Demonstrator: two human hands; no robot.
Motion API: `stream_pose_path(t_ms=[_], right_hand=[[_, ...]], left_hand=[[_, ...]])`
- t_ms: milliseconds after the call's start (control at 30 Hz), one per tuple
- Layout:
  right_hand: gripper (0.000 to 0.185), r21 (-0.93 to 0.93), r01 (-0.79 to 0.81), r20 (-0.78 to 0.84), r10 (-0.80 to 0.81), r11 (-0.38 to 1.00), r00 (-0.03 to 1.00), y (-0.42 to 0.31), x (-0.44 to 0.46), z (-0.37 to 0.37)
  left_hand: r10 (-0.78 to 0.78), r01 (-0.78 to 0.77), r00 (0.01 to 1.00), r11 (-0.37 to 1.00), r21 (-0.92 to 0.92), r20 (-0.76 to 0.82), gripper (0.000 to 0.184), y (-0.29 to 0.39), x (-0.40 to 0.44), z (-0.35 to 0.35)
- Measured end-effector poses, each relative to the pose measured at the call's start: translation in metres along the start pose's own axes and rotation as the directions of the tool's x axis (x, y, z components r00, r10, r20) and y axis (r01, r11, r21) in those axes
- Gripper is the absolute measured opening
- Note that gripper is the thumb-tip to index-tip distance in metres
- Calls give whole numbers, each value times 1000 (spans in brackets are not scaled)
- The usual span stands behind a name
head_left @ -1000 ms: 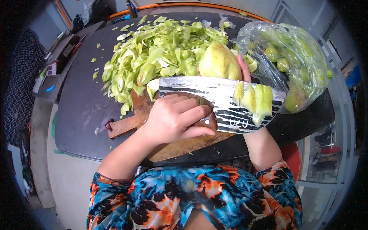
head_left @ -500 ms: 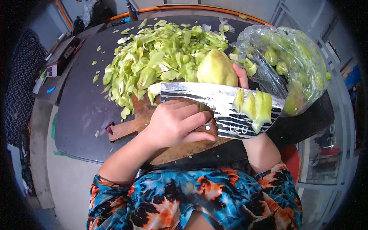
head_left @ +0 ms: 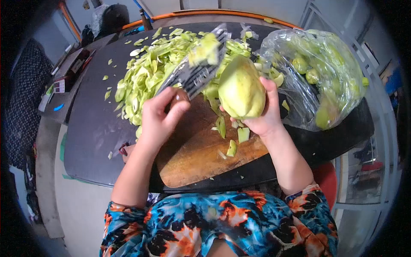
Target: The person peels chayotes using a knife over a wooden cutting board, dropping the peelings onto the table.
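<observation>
My left hand [head_left: 160, 113] is closed round the handle of a cleaver [head_left: 199, 68], whose black-striped blade is raised and tilted up to the right, slightly blurred. Pale green slices [head_left: 205, 50] cling to the blade. In my right hand [head_left: 267, 113] rests a peeled green papaya [head_left: 242, 88], thumb along its right side and the other fingers mostly hidden beneath. Below the hands lies a wooden cutting board [head_left: 201, 160] with several cut bits [head_left: 243, 134] on it. Behind the cleaver spreads a large heap of green slices [head_left: 147, 81].
A clear plastic bag [head_left: 342, 85] holding small round green fruits [head_left: 300, 65] sits at the right of the dark table [head_left: 90, 128]. Stray slices lie along the heap's left side. To the left stands a low ledge with small items, and a red stool [head_left: 325, 182] shows at lower right.
The cleaver has swung up and left from flat across the board, slices still on its blade. My right hand, formerly behind the blade, now shows with the papaya, which has come slightly nearer.
</observation>
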State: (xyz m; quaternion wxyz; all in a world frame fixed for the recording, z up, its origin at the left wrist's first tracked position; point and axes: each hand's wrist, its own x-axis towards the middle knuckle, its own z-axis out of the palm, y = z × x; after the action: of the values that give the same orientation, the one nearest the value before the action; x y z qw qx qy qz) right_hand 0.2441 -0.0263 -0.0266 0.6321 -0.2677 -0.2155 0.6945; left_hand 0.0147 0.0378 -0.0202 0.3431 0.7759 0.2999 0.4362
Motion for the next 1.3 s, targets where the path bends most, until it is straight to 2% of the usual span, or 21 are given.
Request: stream_pose_path(t_ms=[33,100,133,200,233,267,333,400,600,833,900,933,967,1000,1033,1100,1200,1233,1267,1300], right_hand=[[68,65,28,2,-28,998,1000,1,1,-3],[63,184,84,6,-86,979,996,4,8,-10],[53,181,142,174,-174,973,969,10,18,-25],[52,-115,178,23,-177,977,984,15,24,-48],[53,244,-171,234,113,955,966,-2,16,-26],[56,148,73,47,-81,986,996,3,4,2],[59,127,-9,66,0,992,998,3,4,-2],[58,118,-38,105,25,992,994,3,1,3],[56,156,-73,78,62,985,995,7,3,2],[53,158,5,18,-8,987,1000,10,10,-5],[50,222,61,-14,-59,973,998,15,25,-21],[50,-75,364,-155,-371,928,915,20,21,-6],[55,21,89,144,-91,996,985,7,11,-25],[58,-65,115,86,-109,991,990,8,8,-15],[61,-154,135,33,-131,979,991,7,5,-5],[61,-151,135,-7,-137,979,991,6,5,-1],[58,-142,146,-33,-153,979,988,5,7,-3],[58,-138,150,-38,-156,979,987,7,9,-6],[55,-102,144,50,-140,984,989,7,13,-17],[55,-4,209,-134,-207,978,969,11,13,5]], left_hand=[[32,-36,998,997,70,56,31,6,-4,-1],[255,-280,950,952,126,181,34,13,-8,6],[355,-380,905,922,71,233,37,16,-9,11],[434,-511,831,843,168,349,42,23,-11,17],[472,-570,794,797,199,382,45,28,-11,20],[478,-581,786,787,205,392,46,27,-12,22],[482,-598,772,773,213,415,47,25,-15,26],[470,-593,774,773,226,423,47,27,-16,26],[445,-570,794,782,253,415,44,25,-16,29],[431,-556,807,784,276,404,41,26,-13,29],[379,-463,877,832,305,296,35,18,-10,24],[223,-297,943,900,319,249,33,15,-9,17],[73,-95,991,973,211,111,28,5,-8,16],[-133,116,990,955,273,44,21,0,-3,7],[-197,203,979,964,174,-55,21,-4,4,1],[-164,178,959,983,41,-232,22,-20,13,-5],[-119,133,985,985,106,-122,23,-4,4,-4],[27,-22,999,982,189,-29,24,-8,0,-2],[100,-108,993,976,189,56,26,0,-6,3],[172,-195,976,964,181,136,29,12,-10,10]])
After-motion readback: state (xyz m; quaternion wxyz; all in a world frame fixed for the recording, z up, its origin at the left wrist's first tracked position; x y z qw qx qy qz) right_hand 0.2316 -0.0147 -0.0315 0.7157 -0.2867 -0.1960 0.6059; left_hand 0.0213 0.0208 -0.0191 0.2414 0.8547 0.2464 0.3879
